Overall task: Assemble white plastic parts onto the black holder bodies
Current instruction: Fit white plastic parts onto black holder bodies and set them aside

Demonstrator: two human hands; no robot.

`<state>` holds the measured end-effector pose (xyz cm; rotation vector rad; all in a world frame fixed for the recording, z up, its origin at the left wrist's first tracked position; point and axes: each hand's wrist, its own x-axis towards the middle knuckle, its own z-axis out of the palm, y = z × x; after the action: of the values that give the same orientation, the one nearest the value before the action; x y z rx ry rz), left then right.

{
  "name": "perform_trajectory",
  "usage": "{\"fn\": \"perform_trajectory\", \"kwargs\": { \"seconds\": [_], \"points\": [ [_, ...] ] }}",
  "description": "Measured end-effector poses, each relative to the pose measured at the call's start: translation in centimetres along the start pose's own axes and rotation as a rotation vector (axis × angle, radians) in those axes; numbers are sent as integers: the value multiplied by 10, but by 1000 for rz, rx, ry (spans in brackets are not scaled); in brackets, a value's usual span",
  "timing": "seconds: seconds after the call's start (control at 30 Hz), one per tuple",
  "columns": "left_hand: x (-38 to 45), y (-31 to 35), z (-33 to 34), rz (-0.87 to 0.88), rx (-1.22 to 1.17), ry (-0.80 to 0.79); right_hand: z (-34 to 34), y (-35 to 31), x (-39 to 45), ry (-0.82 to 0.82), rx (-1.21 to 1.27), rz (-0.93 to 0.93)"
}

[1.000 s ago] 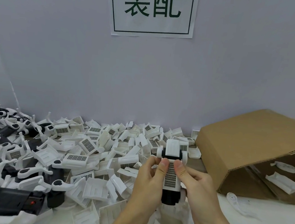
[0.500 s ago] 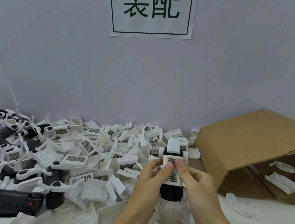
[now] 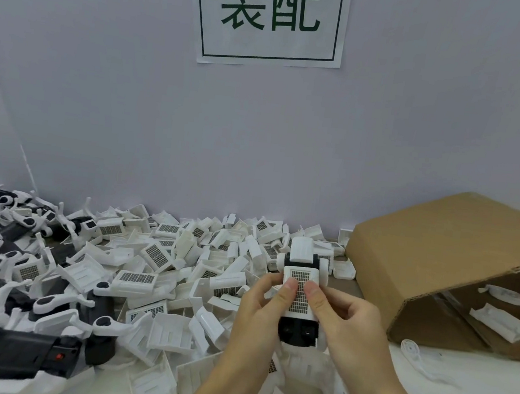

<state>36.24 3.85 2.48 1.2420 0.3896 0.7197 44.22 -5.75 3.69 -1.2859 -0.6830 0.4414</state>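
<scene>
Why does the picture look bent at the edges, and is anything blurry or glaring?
Head view: the wide-angle lens bows the wall corner at left and stretches the cardboard box. Lighting is soft and even, with no glare and only faint shadows. The held holder between both thumbs is fairly sharp; the black bodies at lower left look smeared.

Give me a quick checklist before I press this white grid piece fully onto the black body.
1. Both hands hold the piece: left hand, right hand. Ok.
2. Both thumbs on the white grid piece. Ok.
3. Grid piece lined up along the black body. Ok.
4. Clips fully seated. Cannot tell.
5. White cap on the far end. Ok.
6. Loose white parts within reach. Ok.
</scene>
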Motion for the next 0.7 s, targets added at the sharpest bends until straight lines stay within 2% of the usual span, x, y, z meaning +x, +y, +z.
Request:
{"fn": "perform_trajectory", "kwargs": {
  "seconds": [0.13,0.23,0.47,0.63,0.7],
  "points": [
    [2,-1,-2,-57,-99,2,-3,-2,1,-89,-4,10],
    [2,-1,-2,-71,-147,-72,-4,-1,1,-45,-86,-33],
    [3,-6,-7,5,-24,-75,-3,0,2,-8,-181,-108],
    [2,-1,-6,8,-119,-26,-4,5,1,122,-437,-288],
    [2,2,-5,19,-190,-1,-4,6,0,74,-522,-363]
  ]
}}
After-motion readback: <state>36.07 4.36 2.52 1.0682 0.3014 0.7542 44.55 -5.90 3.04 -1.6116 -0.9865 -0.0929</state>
